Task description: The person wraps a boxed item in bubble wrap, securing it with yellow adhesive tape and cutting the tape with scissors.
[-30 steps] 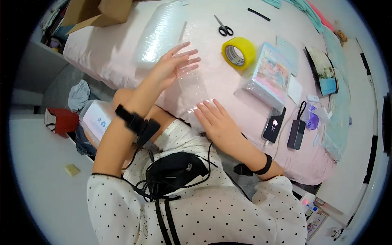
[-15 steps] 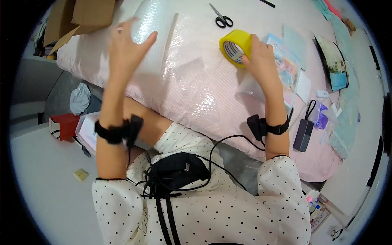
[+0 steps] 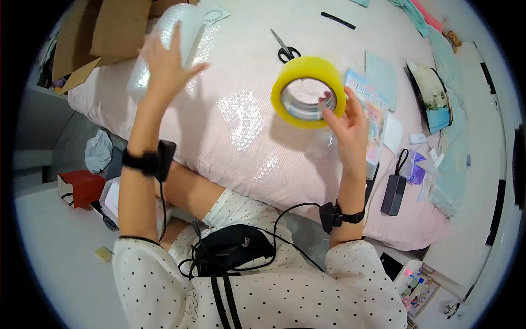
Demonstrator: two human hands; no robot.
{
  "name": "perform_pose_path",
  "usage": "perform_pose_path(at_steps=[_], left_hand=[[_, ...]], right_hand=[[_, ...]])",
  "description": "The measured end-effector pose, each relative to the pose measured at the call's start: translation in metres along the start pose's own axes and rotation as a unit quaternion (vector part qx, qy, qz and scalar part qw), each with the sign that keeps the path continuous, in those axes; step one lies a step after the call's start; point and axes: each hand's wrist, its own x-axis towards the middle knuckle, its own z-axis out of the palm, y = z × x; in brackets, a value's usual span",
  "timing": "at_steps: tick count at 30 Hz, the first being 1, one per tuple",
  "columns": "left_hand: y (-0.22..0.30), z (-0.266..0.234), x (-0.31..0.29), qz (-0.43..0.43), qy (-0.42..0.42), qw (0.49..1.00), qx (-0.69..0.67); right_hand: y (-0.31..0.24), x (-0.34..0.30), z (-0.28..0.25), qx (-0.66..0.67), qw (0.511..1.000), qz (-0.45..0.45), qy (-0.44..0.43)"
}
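My right hand (image 3: 352, 122) grips a wide roll of yellow tape (image 3: 308, 67), thumb inside the ring and fingers at its outer side. The tape is held up over the pink bed cover (image 3: 219, 145). On the left, my left hand (image 3: 166, 75) has its fingers spread over a roll of clear bubble wrap (image 3: 190, 30). Part of that roll is hidden behind the hand, and I cannot tell whether they touch. Just beyond the tape, scissors with black handles (image 3: 287, 53) lie on the bed.
An open cardboard box (image 3: 118, 33) stands at the far left. Right of the tape lie a blue-and-pink picture pack (image 3: 375, 118), a pale blue sheet (image 3: 381, 77), a dark power bank (image 3: 393, 194) and a purple packet (image 3: 416, 167). A black stick-shaped item (image 3: 338, 21) lies at the back.
The tape roll has been lifted toward me and tilted, its hole now facing up. The bubble wrap roll appears further left, toward the box. My left hand stays spread near it.
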Motion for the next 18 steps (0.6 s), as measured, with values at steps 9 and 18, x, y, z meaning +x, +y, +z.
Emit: perform_pose_path(at_steps=[9, 18], left_hand=[[0.044, -0.143, -0.166, 0.070, -0.307, 0.749, -0.583], [0.003, -0.177, -0.290, -0.088, -0.228, 0.858, -0.451]], right_hand=[[-0.014, -0.058, 0.065, 0.186, 0.943, 0.026, -0.276], [-0.048, -0.122, 0.133, 0.040, 0.907, -0.150, -0.392]])
